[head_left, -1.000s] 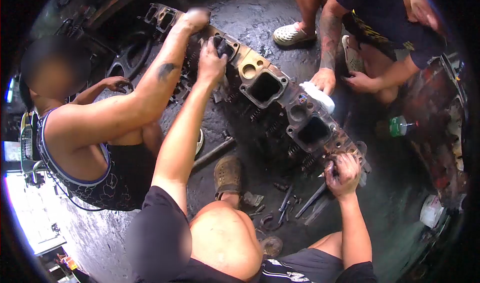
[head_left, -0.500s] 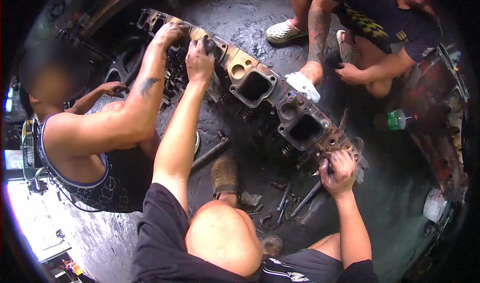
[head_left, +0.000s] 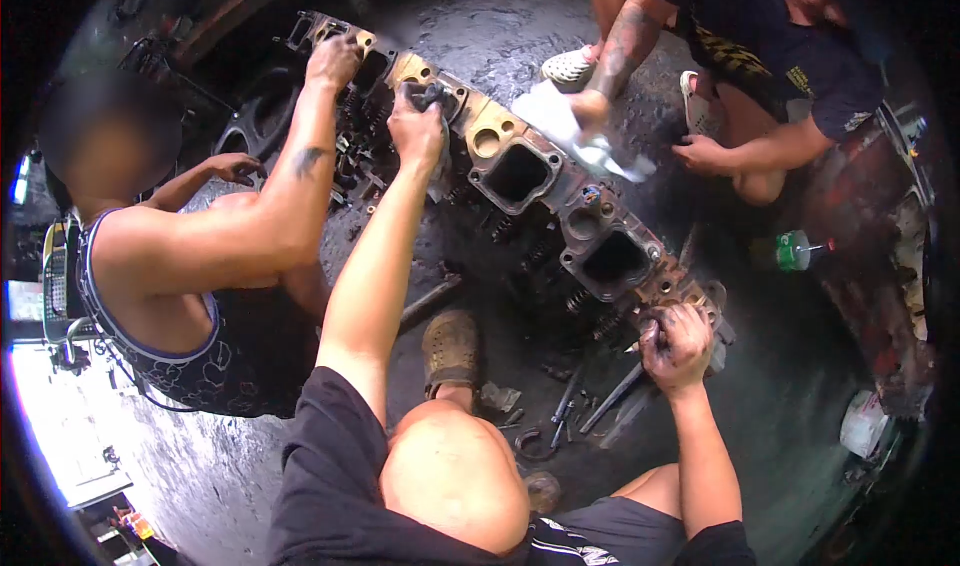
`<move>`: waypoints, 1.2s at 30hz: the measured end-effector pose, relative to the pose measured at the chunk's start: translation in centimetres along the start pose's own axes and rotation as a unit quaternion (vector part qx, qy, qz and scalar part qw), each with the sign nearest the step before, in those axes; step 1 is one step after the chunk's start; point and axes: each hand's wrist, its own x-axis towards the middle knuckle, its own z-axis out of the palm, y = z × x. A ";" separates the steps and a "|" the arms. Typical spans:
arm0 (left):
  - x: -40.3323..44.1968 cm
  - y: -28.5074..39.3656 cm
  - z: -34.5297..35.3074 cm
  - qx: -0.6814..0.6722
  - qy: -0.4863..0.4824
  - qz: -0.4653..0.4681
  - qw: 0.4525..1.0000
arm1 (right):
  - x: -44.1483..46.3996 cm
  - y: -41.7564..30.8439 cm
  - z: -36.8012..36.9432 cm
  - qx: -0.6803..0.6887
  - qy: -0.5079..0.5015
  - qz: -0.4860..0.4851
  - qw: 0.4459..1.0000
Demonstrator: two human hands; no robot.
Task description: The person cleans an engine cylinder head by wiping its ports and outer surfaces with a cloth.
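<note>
A long, greasy engine cylinder head (head_left: 487,118) with square ports runs diagonally across the middle of the head view. My left hand (head_left: 416,131) is at its upper part, with curled fingers around something dark that I cannot make out. The fingertips are blackened. At the lower right end, my right hand (head_left: 678,346) is closed on the cylinder head, its thumb and fingers dark with grease. Valve springs (head_left: 577,299) show along the near lower side. What lies under my right palm is hidden.
A co-worker's hand (head_left: 335,63) touches the far left end. Another co-worker across from me holds a white cloth (head_left: 552,116) over the far edge. Loose metal tools (head_left: 612,398) lie on the floor near my shoe (head_left: 450,351). A green-labelled bottle (head_left: 793,251) lies at right.
My left hand has shifted slightly right and down along the cylinder head. The white cloth has moved left and up, blurred by motion. My right hand stays put.
</note>
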 end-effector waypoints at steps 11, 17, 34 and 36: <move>-0.9 0.5 1.9 0.031 0.072 0.019 0.997 | 0.1 0.1 0.0 -0.002 0.003 -0.002 1.000; -1.4 1.1 -0.2 0.004 -0.051 0.020 0.999 | 0.1 0.0 -0.1 -0.001 0.002 -0.002 1.000; -1.1 0.6 -2.3 0.031 -0.139 0.038 0.989 | -0.2 0.1 -0.2 0.001 0.009 0.003 1.000; -1.3 -0.1 -1.2 0.043 -0.064 0.067 0.995 | -0.2 0.0 -0.2 0.001 0.009 0.004 1.000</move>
